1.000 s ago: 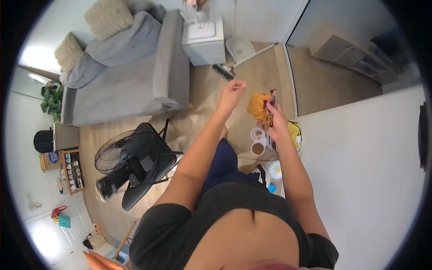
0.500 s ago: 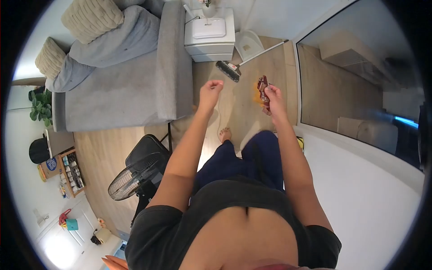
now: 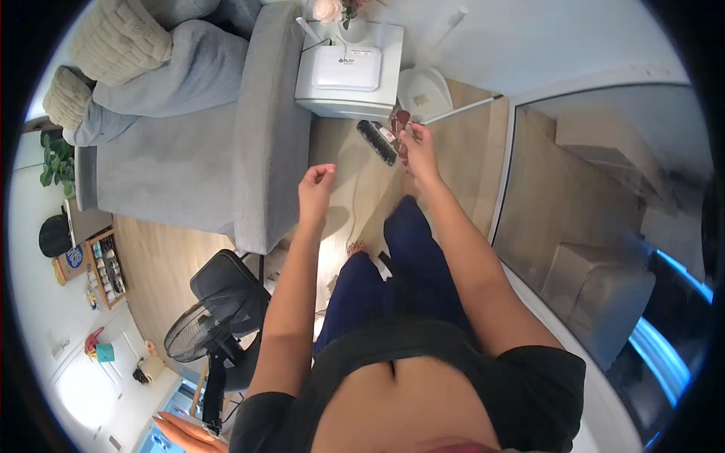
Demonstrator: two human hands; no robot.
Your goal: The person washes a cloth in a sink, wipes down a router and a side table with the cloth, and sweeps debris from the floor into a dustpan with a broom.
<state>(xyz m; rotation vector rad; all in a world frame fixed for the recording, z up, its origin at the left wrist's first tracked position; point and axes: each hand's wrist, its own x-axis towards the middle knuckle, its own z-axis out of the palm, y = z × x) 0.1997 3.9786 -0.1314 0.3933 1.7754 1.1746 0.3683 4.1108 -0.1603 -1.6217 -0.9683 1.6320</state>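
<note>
Single view from the head, facing forward and down toward the floor (image 3: 470, 160)

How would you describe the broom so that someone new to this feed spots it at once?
Find the gray sofa, then the white drawer cabinet beside its arm. On the wood floor just in front of that cabinet lies the broom, its pale handle angling toward the glass panel. Its dark bristles set it apart from the white dustpan nearby.
</note>
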